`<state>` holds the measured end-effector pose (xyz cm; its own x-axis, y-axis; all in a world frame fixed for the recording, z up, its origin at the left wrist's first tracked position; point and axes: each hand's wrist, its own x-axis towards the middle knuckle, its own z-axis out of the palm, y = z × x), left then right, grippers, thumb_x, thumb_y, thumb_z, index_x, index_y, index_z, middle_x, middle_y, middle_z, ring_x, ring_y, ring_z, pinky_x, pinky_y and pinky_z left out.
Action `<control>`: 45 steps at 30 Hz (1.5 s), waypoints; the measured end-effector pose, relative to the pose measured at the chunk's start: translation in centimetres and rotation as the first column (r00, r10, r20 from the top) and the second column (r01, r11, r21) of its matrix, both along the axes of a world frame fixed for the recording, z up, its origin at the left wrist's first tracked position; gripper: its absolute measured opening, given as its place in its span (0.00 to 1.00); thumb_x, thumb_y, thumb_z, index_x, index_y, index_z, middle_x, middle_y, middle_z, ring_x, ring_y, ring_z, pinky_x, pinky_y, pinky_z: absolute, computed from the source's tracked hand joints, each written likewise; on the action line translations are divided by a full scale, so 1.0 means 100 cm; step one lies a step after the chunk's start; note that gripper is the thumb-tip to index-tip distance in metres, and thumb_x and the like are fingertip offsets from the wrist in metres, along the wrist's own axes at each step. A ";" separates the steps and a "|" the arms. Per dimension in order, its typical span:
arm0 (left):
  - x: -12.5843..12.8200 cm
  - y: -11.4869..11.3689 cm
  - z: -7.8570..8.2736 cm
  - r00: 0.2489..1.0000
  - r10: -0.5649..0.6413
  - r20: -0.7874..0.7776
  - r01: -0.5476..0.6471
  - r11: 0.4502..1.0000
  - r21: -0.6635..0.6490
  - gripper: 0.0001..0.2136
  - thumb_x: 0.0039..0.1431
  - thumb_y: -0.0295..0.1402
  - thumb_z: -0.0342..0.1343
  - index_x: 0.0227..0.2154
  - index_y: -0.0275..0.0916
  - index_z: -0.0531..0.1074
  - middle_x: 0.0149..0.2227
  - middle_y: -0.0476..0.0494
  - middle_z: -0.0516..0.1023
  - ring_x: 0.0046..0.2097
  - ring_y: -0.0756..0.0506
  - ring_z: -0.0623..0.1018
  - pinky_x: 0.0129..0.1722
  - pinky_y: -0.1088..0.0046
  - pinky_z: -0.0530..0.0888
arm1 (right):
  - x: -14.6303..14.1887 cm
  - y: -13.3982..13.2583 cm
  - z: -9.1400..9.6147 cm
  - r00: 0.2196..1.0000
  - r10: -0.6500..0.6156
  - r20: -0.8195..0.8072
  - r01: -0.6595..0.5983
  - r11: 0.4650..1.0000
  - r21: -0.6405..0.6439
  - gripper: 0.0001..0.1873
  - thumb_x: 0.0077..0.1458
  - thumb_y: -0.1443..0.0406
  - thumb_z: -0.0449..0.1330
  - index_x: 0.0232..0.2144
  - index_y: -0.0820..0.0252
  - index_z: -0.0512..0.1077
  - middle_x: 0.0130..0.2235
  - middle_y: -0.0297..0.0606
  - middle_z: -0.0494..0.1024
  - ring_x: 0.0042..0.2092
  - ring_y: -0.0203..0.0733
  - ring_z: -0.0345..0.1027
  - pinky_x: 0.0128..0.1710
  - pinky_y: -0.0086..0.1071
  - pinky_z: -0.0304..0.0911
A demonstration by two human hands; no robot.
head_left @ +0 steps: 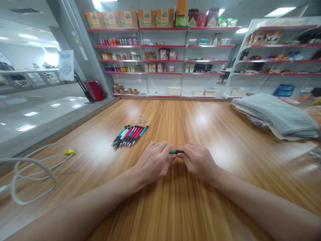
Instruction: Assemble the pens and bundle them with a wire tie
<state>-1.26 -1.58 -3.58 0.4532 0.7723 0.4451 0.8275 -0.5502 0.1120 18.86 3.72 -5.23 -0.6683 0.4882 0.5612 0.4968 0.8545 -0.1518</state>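
I pinch the pen (173,152) between my left hand (155,159), at its blue part, and my right hand (200,159), at its black part; it should handle as light, stiff and smooth, best held near both ends.

The counter (155,207) has a glossy, wood-grain top in warm brown, with 1 thin seam running lengthwise near its middle and pale patches of glare. Left of the middle, pens (129,135) lie side by side in 1 slanted row, blue, red, white and black, their dark grips and tips toward the near side. Just beyond them lie 1 thin metal-looking ring (143,122) and 1 smaller bit (140,114), too small to make out. At the left, a pale cable (55,180) lies in loose loops, with 1 yellow tag (68,152) on it. Toward the far right sits 1 stack of folded cloths (278,113), grey-blue and striped on top.
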 end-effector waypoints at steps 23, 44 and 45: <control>-0.012 0.009 0.000 0.985 -0.056 0.165 0.035 0.991 0.128 0.07 0.62 0.34 0.52 0.38 0.39 0.72 0.33 0.45 0.74 0.36 0.46 0.73 0.38 0.67 0.69 | 0.000 0.002 0.002 0.991 -0.069 -0.114 0.048 0.983 -0.178 0.14 0.64 0.61 0.48 0.32 0.61 0.69 0.28 0.38 0.71 0.30 0.38 0.63 0.29 0.31 0.54; 0.001 0.005 0.024 -0.004 0.425 0.905 0.683 0.662 -0.308 0.15 0.60 0.37 0.34 0.18 0.40 0.48 0.19 0.52 0.48 0.21 0.51 0.56 0.22 0.70 0.62 | -0.021 -0.016 0.004 0.887 0.199 -0.417 -0.455 0.217 -0.864 0.25 0.58 0.49 0.53 0.31 0.67 0.71 0.31 0.45 0.79 0.29 0.35 0.70 0.31 0.28 0.64; 0.001 0.005 0.024 0.011 0.423 0.906 0.670 0.669 -0.321 0.15 0.60 0.38 0.34 0.19 0.40 0.48 0.20 0.52 0.48 0.21 0.51 0.56 0.22 0.69 0.63 | -0.021 -0.016 0.004 0.886 0.198 -0.419 -0.457 0.220 -0.862 0.25 0.58 0.49 0.53 0.30 0.67 0.71 0.30 0.45 0.79 0.29 0.35 0.70 0.31 0.28 0.64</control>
